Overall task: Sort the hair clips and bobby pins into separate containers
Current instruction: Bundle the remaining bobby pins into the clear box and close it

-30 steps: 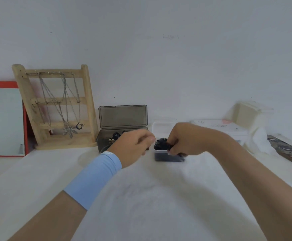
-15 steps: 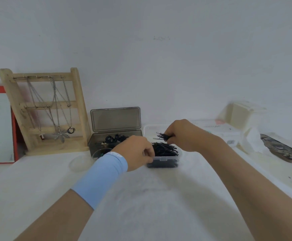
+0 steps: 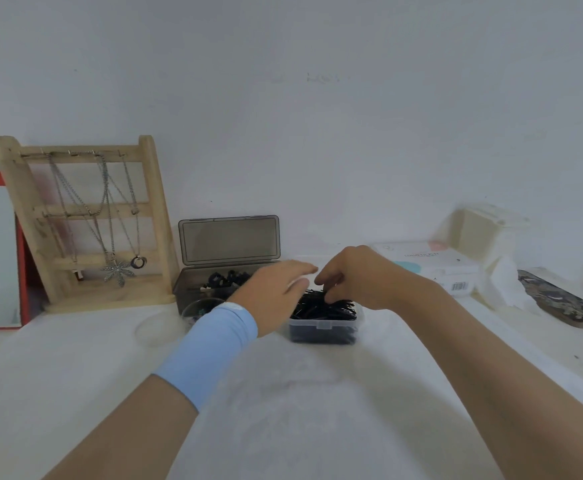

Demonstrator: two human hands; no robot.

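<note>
Head view: right hand (image 3: 356, 277) curled onto bobby pins (image 3: 331, 310)

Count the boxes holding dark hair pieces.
2. The grey box, lid up, sits behind the left hand; the clear box of bobby pins lies under the right hand. A round dish in front of the grey box is partly hidden.

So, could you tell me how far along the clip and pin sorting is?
Mostly done, it seems: bobby pins fill the clear tub, hair clips lie in the grey box. The right hand curls into the pins; the left hand hovers open beside. A round dish behind the left wrist may hold leftovers, too hidden to tell.
</note>
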